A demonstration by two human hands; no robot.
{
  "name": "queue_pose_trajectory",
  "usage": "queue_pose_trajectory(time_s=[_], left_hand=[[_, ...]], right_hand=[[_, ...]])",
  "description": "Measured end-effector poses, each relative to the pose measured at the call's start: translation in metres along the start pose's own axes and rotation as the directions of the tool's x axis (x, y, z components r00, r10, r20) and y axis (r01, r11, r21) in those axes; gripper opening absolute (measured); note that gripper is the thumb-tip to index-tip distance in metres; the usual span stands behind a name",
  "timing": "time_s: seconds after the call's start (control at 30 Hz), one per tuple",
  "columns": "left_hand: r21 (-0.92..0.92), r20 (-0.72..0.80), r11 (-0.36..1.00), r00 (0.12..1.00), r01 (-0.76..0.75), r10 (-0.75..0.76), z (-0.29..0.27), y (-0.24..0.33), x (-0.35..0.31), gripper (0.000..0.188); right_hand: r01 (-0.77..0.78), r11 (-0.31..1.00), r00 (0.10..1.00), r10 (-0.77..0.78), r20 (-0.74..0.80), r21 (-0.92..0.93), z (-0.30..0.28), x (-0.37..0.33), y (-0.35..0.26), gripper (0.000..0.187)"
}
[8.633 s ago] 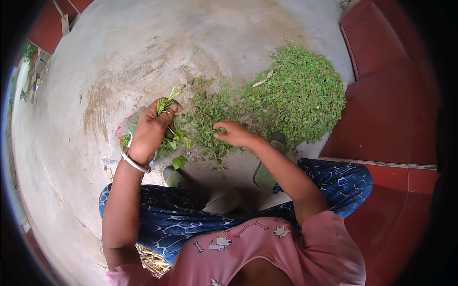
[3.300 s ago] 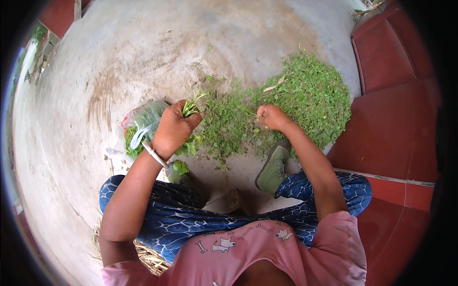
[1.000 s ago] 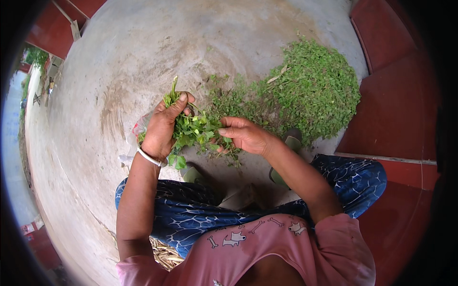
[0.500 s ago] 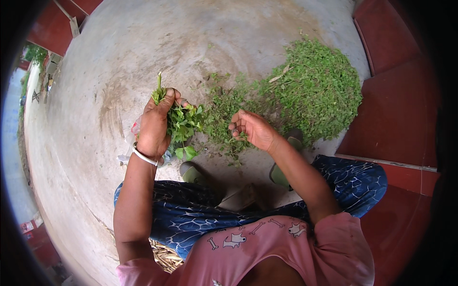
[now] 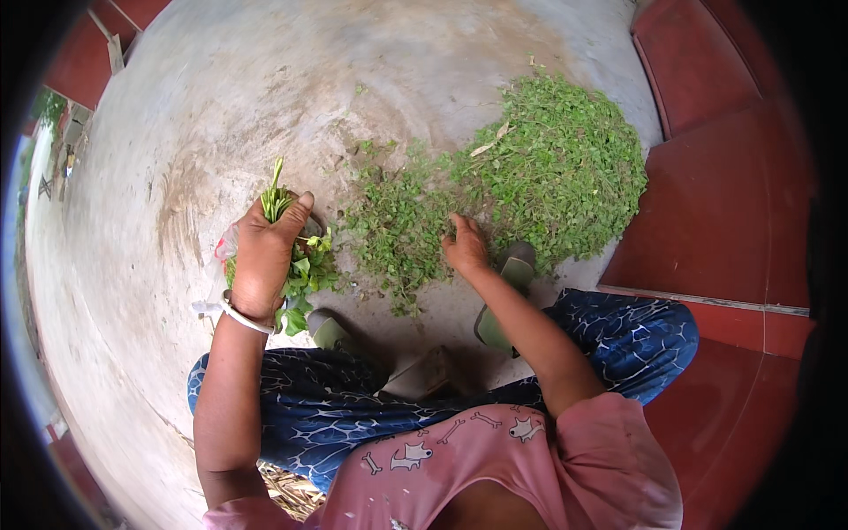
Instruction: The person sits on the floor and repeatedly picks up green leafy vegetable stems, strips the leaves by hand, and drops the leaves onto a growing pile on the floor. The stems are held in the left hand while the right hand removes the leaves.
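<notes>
My left hand (image 5: 262, 261) is closed around a bunch of leafy green stems (image 5: 276, 201). Cut stem ends stick up past the thumb, and the broad leaves hang below the fist on its right side. Down at the loose greens (image 5: 397, 225), my right hand (image 5: 465, 246) has its fingers bent in among the leaves. Those fingers are partly hidden, so whatever lies between them cannot be made out. A larger heap of cut greens (image 5: 570, 159) spreads over the concrete to the right, joined to the smaller scatter.
A clear plastic bag (image 5: 228, 246) with a bit of red lies partly behind my left hand. My green shoes (image 5: 330, 332) stand at the near edge of the greens. Dark red panels (image 5: 707, 212) rise on the right. Dry straw (image 5: 291, 493) lies below my left arm.
My right hand has turned over and gone down onto the loose greens. My left hand has dropped slightly with the bunch still in it. The whole view has shifted a little.
</notes>
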State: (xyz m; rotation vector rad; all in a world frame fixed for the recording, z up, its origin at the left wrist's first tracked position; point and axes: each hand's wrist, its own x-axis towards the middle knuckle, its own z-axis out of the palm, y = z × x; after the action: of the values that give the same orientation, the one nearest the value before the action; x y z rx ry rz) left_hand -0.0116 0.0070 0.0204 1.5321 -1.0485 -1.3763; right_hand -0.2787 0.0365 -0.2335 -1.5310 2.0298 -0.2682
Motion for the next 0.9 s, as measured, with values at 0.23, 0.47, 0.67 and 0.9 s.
queue_pose_trajectory(time_s=[0.23,0.47,0.67,0.9], left_hand=[[0.04,0.01,0.999,1.0,-0.016,0.016,-0.001,-0.007,0.0,0.015],[0.109,0.022,0.992,0.998,-0.066,0.064,-0.007,-0.008,-0.002,0.017],[0.118,0.006,0.989,0.996,-0.092,0.092,-0.005,-0.005,-0.003,0.016],[0.119,0.005,0.987,0.994,-0.111,0.111,-0.007,-0.009,-0.002,0.019]], right_hand=[[0.345,0.932,0.883,-0.282,0.375,-0.109,0.012,-0.037,-0.041,0.05],[0.089,0.979,0.985,-0.115,-0.13,-0.186,-0.046,0.057,-0.012,0.053],[-0.048,0.945,0.999,0.046,-0.013,-0.324,-0.046,0.079,-0.009,0.059],[0.245,0.969,0.932,-0.228,0.281,-0.026,-0.002,-0.009,-0.058,0.046]])
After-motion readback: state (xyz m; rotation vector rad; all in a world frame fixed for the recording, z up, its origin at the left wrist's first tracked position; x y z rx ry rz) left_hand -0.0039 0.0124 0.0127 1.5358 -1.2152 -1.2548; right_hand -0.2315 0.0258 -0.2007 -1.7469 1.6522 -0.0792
